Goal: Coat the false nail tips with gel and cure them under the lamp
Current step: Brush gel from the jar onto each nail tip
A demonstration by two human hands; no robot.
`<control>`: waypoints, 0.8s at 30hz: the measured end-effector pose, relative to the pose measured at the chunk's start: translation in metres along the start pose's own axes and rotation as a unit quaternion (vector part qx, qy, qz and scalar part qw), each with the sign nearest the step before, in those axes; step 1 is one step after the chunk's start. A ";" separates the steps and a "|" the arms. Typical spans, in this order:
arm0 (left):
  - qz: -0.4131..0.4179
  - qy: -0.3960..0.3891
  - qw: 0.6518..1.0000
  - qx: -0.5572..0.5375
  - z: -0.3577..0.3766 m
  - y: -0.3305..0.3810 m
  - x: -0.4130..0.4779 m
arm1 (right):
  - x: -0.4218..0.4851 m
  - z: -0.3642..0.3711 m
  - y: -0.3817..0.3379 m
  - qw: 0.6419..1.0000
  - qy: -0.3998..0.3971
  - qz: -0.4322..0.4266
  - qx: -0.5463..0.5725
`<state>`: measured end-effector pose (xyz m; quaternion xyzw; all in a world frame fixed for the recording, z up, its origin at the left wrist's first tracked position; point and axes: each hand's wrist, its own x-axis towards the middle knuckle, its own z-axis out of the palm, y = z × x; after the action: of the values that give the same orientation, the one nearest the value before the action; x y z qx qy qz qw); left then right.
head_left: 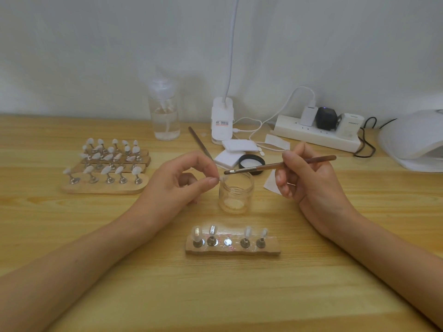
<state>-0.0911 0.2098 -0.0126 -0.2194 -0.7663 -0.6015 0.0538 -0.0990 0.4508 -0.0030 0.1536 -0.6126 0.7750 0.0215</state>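
Nearest, at 6 o'clock, the holder (271,248) carries four tips (247,232), its middle post bare. Beyond, over the jar (236,196), the left hand (177,185) has its grip pinching a fifth tip (224,179). The right hand (309,180) has its grip pinching the brush (275,166), which lies 3-to-9 o'clock with its bristles close by that tip; whether they touch, I cannot tell. The lamp (414,140) sits far off at 2 o'clock.

I see a matt grained wood bench (311,271), a clear glossy jar (236,192), a wooden-handled brush (280,166) and shiny metal pegs (212,241) on a rough wood block (271,248)

Nail desk (239,295): curing lamp (412,140), tip stands (105,173)
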 end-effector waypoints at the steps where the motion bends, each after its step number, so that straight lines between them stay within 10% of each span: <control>1: 0.000 0.000 1.000 -0.002 0.000 0.000 0.000 | 0.000 0.001 0.000 1.000 -0.006 -0.002 0.001; 24: 0.000 -0.005 1.000 -0.011 0.000 -0.001 0.001 | 0.000 0.000 0.000 1.000 -0.017 -0.007 -0.001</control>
<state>-0.0921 0.2101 -0.0133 -0.2225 -0.7600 -0.6088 0.0476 -0.0987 0.4506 -0.0027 0.1706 -0.6128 0.7715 0.0166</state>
